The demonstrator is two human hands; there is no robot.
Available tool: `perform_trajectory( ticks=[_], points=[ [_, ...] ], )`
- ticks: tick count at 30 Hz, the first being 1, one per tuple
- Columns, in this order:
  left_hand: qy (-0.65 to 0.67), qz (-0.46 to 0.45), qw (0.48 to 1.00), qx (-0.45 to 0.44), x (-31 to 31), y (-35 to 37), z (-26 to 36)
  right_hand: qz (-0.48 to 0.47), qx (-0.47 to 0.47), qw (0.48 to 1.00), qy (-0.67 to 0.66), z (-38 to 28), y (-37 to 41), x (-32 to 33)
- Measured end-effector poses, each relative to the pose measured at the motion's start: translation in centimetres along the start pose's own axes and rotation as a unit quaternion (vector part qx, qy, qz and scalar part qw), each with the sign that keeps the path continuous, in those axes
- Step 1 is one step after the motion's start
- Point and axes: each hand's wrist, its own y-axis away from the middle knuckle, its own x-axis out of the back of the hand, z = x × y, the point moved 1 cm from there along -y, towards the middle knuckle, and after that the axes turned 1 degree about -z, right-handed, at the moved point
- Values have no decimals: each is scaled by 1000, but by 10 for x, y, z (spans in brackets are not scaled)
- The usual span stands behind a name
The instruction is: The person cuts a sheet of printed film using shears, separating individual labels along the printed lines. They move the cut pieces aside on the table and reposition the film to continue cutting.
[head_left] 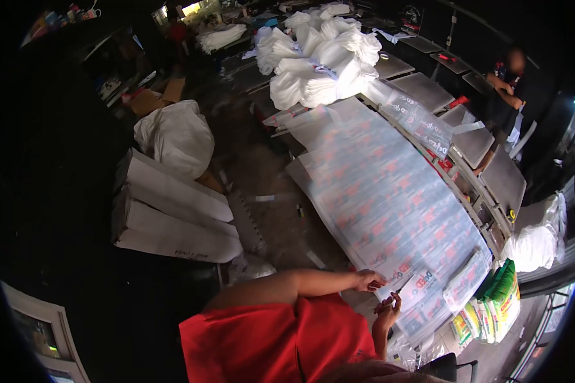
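Note:
A long stack of printed plastic sheets with red and blue lettering covers the table before me. My left hand is at the near edge of the stack, fingers curled together; what they pinch is too small to make out. Close beside it, my right hand is closed around a thin dark tool, its tip over the printed sheets. The tool's exact kind is not clear. A smaller folded bundle of printed sheets lies on the stack to the right.
White plastic bundles are piled at the far end. Long white boxes and a white sack stand left. Metal plates line the right side, near another person. Green-yellow bags sit at the lower right.

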Motion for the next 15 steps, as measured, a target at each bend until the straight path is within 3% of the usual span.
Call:
perform_trajectory(
  ticks=[2, 8, 10, 11, 15],
  points=[
    [-64, -94, 993, -22, 18, -18, -9, -1, 4, 1000, 15, -1, 1, -1],
    [-96, 2, 994, -54, 5, -11, 13, 66, -13, 997, 49, -8, -4, -15],
    [-150, 57, 983, -88, 7, -18, 18, 76, -11, 995, 56, -12, -4, -22],
    [-248, 79, 954, -146, 10, -20, 21, 85, -7, 994, 64, -14, -3, -26],
    [-342, 54, 924, -160, 9, -14, 32, 110, 2, 992, 66, -7, -9, -33]
  ],
)
